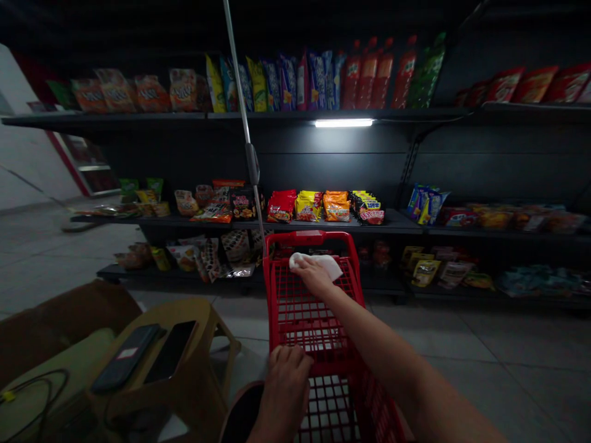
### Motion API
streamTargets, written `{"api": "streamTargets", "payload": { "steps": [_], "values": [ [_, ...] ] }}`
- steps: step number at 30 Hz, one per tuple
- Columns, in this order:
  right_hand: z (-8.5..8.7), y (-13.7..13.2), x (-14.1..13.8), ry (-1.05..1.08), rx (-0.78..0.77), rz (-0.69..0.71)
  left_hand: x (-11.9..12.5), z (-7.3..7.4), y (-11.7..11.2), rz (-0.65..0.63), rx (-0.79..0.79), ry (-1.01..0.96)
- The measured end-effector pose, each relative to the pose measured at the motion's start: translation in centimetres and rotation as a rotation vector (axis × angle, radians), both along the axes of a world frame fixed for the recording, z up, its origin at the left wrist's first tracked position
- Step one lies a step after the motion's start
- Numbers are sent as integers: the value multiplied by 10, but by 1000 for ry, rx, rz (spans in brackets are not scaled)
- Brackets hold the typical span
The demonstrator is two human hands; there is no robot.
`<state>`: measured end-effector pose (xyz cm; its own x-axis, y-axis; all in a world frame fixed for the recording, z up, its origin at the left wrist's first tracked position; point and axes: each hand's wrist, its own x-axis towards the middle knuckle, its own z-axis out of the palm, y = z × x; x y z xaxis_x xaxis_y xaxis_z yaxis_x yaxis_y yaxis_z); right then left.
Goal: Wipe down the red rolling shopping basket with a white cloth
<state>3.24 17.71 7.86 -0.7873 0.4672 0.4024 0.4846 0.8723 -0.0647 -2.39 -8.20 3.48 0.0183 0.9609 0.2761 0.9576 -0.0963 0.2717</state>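
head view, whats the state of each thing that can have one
red mesh shopping cart, upright
white cloth, crumpled on the cart's far wall
right hand, flat on the cloth
left hand, curled over the cart's near rim
shelf strip light, on
smartphone, screen dark, lying on a tan plastic stool

A convenience shop: dark metal shelves (401,221) of bagged snacks (336,207) and bottled drinks (368,80), with a red shopping cart (309,235).

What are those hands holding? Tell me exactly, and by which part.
The left hand grips the near rim of the red plastic shopping cart. The right hand presses a white cloth flat against the cart's far mesh, under the palm, not pinched.
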Motion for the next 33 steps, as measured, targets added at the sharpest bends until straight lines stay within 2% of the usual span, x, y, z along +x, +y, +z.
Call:
{"api": "streamTargets", "payload": {
  "steps": [4, 6, 7, 9, 13, 15, 17, 19, 21, 25, 29, 31, 33],
  "values": [
    [4, 24, 84, 33, -41, -238, -2, 1, 1, -23, -35, -4],
    [6, 27, 106, 68, -81, -329, -1, 1, 2, -37, -34, -11],
    [7, 25, 108, 98, -113, -347, 0, 1, 3, -39, -35, -13],
    [8, 17, 94, 194, -230, -277, 1, 1, 4, -36, -40, -9],
    [13, -3, 37, 458, -663, 93, 3, 2, 4, -45, -49, 3],
    [19, -5, 18, 500, -761, 129, 3, 3, 4, -47, -54, 6],
    [25, 1, 11, 496, -690, -12, 2, 2, 3, -29, -52, 11],
    [27, 7, 11, 526, -535, -183, 1, 1, 3, -8, -44, 15],
    [21, 9, 10, 520, -377, -230, 0, 1, 3, 3, -36, 18],
    [-7, -9, 0, 229, -189, -159, -1, 2, 3, -17, -32, 35],
    [-24, -45, -4, 176, -159, -133, -2, 0, 4, -25, -43, 48],
    [-24, -68, 0, 162, -199, 21, -2, -4, 5, -13, -50, 55],
    [-22, -89, 7, 117, -233, 262, -2, -7, 6, 10, -37, 63]
  ]
}}
